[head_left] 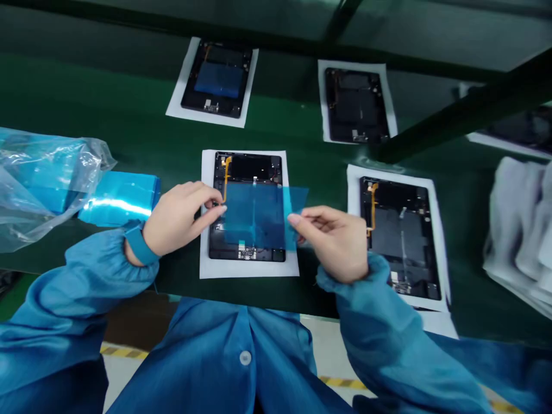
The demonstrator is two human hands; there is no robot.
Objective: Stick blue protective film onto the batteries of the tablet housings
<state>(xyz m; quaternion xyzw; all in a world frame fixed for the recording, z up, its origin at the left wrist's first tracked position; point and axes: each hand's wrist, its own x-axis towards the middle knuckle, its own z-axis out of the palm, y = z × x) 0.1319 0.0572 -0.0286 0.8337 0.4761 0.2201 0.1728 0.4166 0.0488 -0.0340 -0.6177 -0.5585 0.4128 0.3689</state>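
You hold the blue film between your two hands, near the front edge of the desk. The grip of your left hand is narrow, the thumb and the index finger pinching the film at its left edge. The grip of your right hand is also narrow, and it pinches the right side of the film. The film is spread above the open tablet, and its right part goes beyond the tablet's edge. I cannot tell if the film touches the tablet below. This tablet lies on a white sheet. To the right, also near the front edge, is a second open tablet. Toward the back edge there are two more, a tablet with blue film on it and a darker tablet. At the left end of the desk, a stack of blue film lies beside a clear plastic bag.
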